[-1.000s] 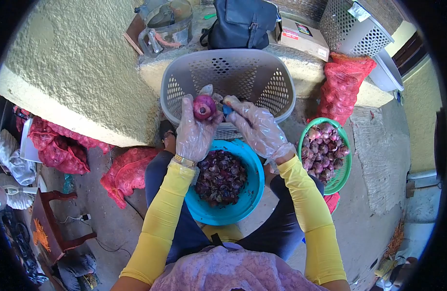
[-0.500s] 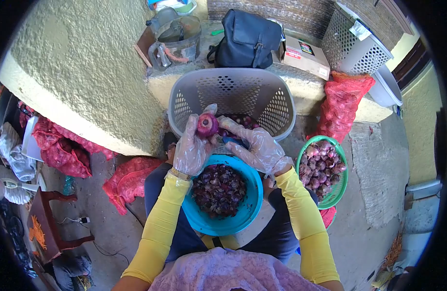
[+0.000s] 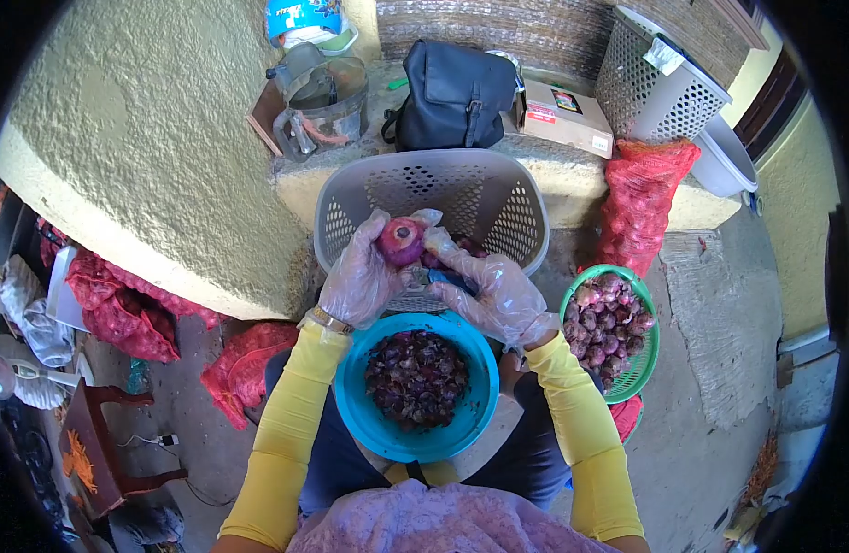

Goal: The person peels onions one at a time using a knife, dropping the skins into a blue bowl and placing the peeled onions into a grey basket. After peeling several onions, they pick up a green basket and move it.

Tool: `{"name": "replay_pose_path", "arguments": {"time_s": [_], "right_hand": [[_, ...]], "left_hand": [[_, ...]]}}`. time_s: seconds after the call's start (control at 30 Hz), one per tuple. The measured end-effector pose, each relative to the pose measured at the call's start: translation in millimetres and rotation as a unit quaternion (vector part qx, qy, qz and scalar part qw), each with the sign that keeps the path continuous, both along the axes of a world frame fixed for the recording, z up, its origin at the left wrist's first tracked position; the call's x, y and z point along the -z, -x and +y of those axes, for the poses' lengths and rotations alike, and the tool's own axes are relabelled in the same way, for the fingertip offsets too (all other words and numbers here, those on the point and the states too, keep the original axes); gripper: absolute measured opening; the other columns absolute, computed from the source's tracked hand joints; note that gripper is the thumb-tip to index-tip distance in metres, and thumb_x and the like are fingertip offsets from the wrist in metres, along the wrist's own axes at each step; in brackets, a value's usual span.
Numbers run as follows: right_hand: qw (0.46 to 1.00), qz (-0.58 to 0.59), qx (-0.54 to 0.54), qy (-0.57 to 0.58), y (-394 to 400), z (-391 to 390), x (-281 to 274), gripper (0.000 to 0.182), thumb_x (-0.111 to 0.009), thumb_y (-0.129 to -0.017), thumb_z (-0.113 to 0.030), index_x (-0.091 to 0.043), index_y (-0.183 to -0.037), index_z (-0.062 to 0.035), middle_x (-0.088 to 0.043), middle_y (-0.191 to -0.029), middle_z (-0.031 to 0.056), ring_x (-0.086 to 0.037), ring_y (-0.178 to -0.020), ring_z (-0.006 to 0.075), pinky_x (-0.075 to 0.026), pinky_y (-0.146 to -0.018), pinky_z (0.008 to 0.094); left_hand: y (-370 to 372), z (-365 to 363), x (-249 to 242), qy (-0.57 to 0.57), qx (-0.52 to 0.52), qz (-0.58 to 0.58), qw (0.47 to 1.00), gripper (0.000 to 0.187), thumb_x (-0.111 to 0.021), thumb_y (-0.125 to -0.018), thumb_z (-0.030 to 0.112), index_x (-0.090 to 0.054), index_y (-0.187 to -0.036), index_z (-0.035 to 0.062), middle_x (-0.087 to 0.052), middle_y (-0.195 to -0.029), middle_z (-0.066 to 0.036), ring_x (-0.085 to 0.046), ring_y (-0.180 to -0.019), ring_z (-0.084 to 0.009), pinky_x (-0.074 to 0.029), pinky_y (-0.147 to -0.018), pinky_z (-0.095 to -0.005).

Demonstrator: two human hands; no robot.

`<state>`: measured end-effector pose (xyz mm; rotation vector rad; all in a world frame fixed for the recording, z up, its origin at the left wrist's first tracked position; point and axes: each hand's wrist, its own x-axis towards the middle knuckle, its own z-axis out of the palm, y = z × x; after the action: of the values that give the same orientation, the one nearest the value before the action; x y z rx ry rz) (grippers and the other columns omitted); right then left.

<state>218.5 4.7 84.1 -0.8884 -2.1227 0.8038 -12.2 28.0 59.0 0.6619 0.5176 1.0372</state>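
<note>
My left hand (image 3: 360,279), in a clear plastic glove, holds a peeled purple onion (image 3: 401,241) above the front of a grey basket. Close on its right, my right hand (image 3: 498,293), gloved too, is closed round a small blue-handled tool (image 3: 448,279); its blade cannot be made out. The right fingertips are at the onion's side. Beneath both hands stands a turquoise basin (image 3: 353,405) with dark onion skins (image 3: 415,378) in it. Behind them, the grey basket (image 3: 424,170) holds some purple onions, partly hidden by my hands.
A green basket (image 3: 655,355) of onions stands at the right. Red mesh sacks (image 3: 647,207) stand behind it, with others (image 3: 249,364) at the left. On the ledge are a black backpack (image 3: 456,97) and a cardboard box (image 3: 567,118). A wooden stool (image 3: 106,442) lies lower left.
The view has shifted, so the basket and basin appear lower. The onion is still in my left hand, and my right fingers have come closer to its side.
</note>
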Motion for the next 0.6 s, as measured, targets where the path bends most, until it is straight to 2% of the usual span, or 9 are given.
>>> {"name": "replay_pose_path", "arguments": {"time_s": [0.1,0.17,0.23,0.27,0.33,0.37,0.43,0.6], "right_hand": [[1.0,0.024,-0.003,0.009,3,2,6,0.053,-0.071,-0.099,-0.026,-0.059,-0.147,-0.0083,-0.07,-0.12,0.0282,-0.068,-0.11,0.0469,-0.055,-0.095,0.0494],[0.999,0.048,-0.009,0.006,4,1,12,0.052,-0.071,-0.099,-0.024,-0.059,-0.147,-0.0077,-0.07,-0.122,0.0279,-0.068,-0.112,0.0459,-0.054,-0.096,0.0492],[1.0,-0.009,-0.02,-0.003,5,2,11,0.05,-0.071,-0.1,-0.017,-0.059,-0.146,-0.0013,-0.071,-0.131,0.0238,-0.072,-0.119,0.0304,-0.053,-0.103,0.0375],[1.0,-0.012,-0.023,-0.001,5,1,7,0.05,-0.071,-0.1,-0.017,-0.059,-0.146,-0.0013,-0.071,-0.131,0.0238,-0.072,-0.119,0.0304,-0.053,-0.103,0.0375],[0.991,-0.065,-0.002,0.113,8,-4,-10,0.049,-0.071,-0.101,-0.017,-0.059,-0.146,0.0,-0.072,-0.13,0.0228,-0.072,-0.119,0.0276,-0.052,-0.102,0.0349],[0.991,-0.067,-0.005,0.114,10,-2,-3,0.049,-0.071,-0.101,-0.017,-0.059,-0.146,0.0,-0.072,-0.13,0.0228,-0.072,-0.119,0.0276,-0.052,-0.102,0.0349],[0.999,0.024,-0.009,0.027,14,1,14,0.049,-0.07,-0.099,-0.025,-0.061,-0.145,-0.0097,-0.073,-0.115,0.0267,-0.07,-0.105,0.0452,-0.056,-0.091,0.0473],[0.999,-0.005,0.006,0.035,17,2,15,0.05,-0.071,-0.099,-0.027,-0.061,-0.144,-0.0088,-0.074,-0.106,0.0266,-0.071,-0.099,0.0461,-0.056,-0.085,0.0484]], "left_hand": [[-2,-7,4,-0.016,0.003,-0.011,1.0,0.073,-0.039,-0.11,0.059,-0.052,-0.149,-0.0013,-0.068,-0.132,-0.014,-0.067,-0.119,-0.0213,-0.059,-0.094,-0.0354],[-16,-19,-5,-0.016,-0.084,0.041,0.995,0.07,-0.037,-0.11,0.061,-0.056,-0.145,0.0029,-0.068,-0.13,-0.011,-0.067,-0.117,-0.0201,-0.058,-0.092,-0.0359],[-11,-19,4,-0.032,-0.086,0.074,0.993,0.07,-0.037,-0.11,0.063,-0.059,-0.141,0.0046,-0.069,-0.129,-0.01,-0.067,-0.115,-0.0191,-0.058,-0.091,-0.0347],[-8,-19,9,-0.05,-0.087,0.109,0.989,0.069,-0.036,-0.11,0.064,-0.062,-0.138,0.0063,-0.069,-0.127,-0.008,-0.067,-0.113,-0.0181,-0.057,-0.089,-0.0336],[-3,-16,16,-0.044,-0.098,0.128,0.986,0.069,-0.036,-0.109,0.065,-0.063,-0.134,0.0063,-0.069,-0.126,-0.008,-0.067,-0.111,-0.0172,-0.057,-0.089,-0.0329],[-1,-15,18,-0.039,-0.106,0.149,0.982,0.07,-0.036,-0.109,0.066,-0.065,-0.13,0.0063,-0.07,-0.124,-0.008,-0.067,-0.11,-0.0163,-0.056,-0.089,-0.0322],[1,-13,24,-0.029,-0.105,0.139,0.984,0.07,-0.036,-0.109,0.067,-0.066,-0.129,0.0063,-0.07,-0.123,-0.008,-0.067,-0.108,-0.0164,-0.056,-0.09,-0.0323],[3,-17,14,0.0,-0.063,0.165,0.984,0.073,-0.034,-0.109,0.068,-0.065,-0.13,0.0054,-0.07,-0.123,-0.009,-0.067,-0.11,-0.0188,-0.056,-0.096,-0.0346]]}}
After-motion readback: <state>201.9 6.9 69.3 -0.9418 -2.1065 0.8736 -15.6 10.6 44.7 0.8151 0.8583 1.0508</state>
